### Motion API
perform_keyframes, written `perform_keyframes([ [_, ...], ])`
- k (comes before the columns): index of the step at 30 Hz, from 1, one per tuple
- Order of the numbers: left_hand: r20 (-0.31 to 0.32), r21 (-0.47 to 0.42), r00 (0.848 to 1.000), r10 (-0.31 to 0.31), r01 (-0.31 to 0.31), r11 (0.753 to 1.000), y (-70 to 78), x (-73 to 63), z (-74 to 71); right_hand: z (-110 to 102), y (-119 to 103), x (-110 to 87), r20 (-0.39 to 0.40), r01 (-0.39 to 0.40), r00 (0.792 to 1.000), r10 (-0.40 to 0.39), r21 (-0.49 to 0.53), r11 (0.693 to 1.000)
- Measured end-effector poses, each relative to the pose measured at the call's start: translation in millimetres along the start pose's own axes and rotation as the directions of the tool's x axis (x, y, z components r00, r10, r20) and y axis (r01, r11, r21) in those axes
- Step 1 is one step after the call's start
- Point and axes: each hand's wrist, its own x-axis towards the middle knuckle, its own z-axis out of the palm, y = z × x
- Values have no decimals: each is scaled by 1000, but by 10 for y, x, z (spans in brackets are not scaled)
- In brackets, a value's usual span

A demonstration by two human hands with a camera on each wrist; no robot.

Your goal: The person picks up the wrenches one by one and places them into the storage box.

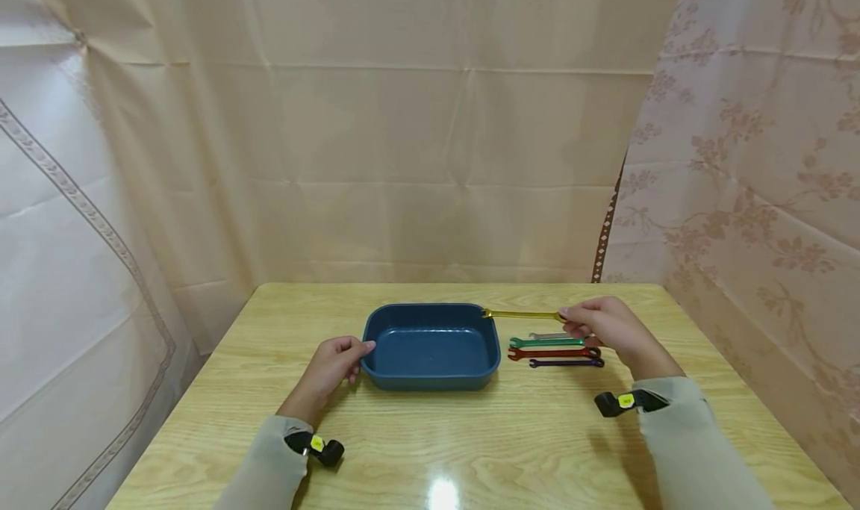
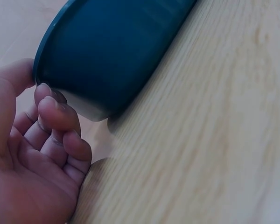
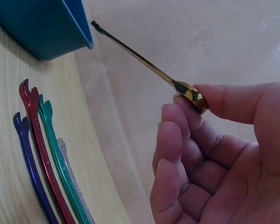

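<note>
A blue rectangular basin (image 1: 430, 382) stands on the wooden table. My left hand (image 1: 336, 361) pinches its left rim, thumb over the edge and curled fingers against the outer wall, as the left wrist view shows. Between thumb and fingertips my right hand (image 1: 608, 329) pinches a gold wrench (image 1: 527, 315) by its ring end. The wrench is raised, and its open-jawed end overlaps the basin's right rim in the head view. Under the right hand lie a green wrench (image 3: 56, 144), a red wrench (image 3: 41, 149), a purple wrench (image 3: 30, 163) and a silver wrench (image 3: 70, 165), side by side.
The table (image 1: 416, 450) has a light wood grain and reaches back to a beige curtain (image 1: 403, 159). Patterned cloth (image 1: 759, 196) hangs on the right and white cloth (image 1: 67, 271) on the left. A wrist camera (image 1: 329, 452) sits on the left sleeve, another camera (image 1: 608, 404) on the right.
</note>
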Motion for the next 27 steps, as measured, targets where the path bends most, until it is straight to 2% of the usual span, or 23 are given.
perform_keyframes([
  [12, 10, -1, 1000, 9, -9, 1000, -12, -2, -5, 104, -131, 55, 32, 27, 999, -27, 17, 999],
  [23, 38, -9, 998, 56, -56, 998, 1, 12, 19, 217, -235, 155, 39, 18, 999, -18, -2, 1000],
  [27, 61, 17, 996, 71, -72, 997, 28, 5, 35, 255, -271, 184, 42, 16, 999, -16, 0, 1000],
])
